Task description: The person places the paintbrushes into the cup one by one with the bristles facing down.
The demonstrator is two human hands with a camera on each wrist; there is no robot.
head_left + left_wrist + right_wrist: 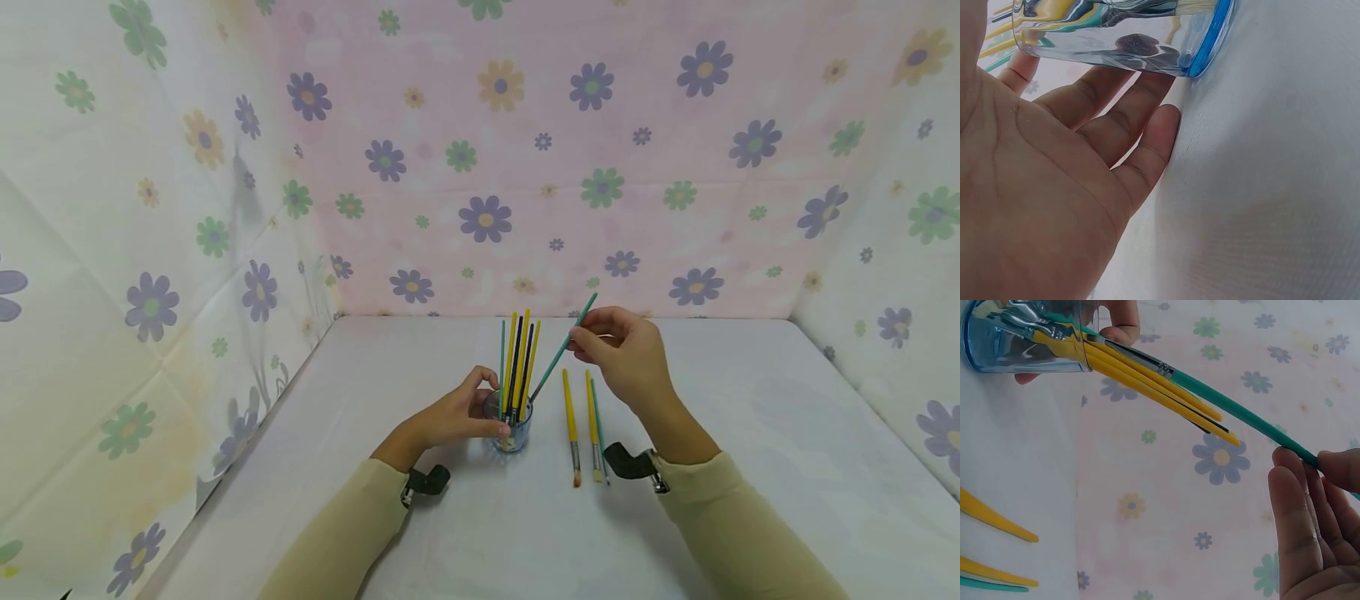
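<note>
A clear glass with a blue base point(521, 435) stands upright on the table, holding several yellow, dark blue and green paintbrushes point(517, 358) with their handles up. My left hand point(450, 418) grips the glass from the left, thumb in front and fingers around the far side. In my right hand point(630, 357), thumb and fingertips pinch a green paintbrush point(1229, 409) near its handle end. This brush slants down to the left, its metal ferrule at the glass's mouth. Its bristle tip is hard to make out in the head view.
On the white tabletop point(495, 542), right of the glass, lie two yellow paintbrushes point(572, 417) and a green paintbrush point(598, 417), bristles toward me. Flower-patterned cloth point(420, 242) walls the back and both sides.
</note>
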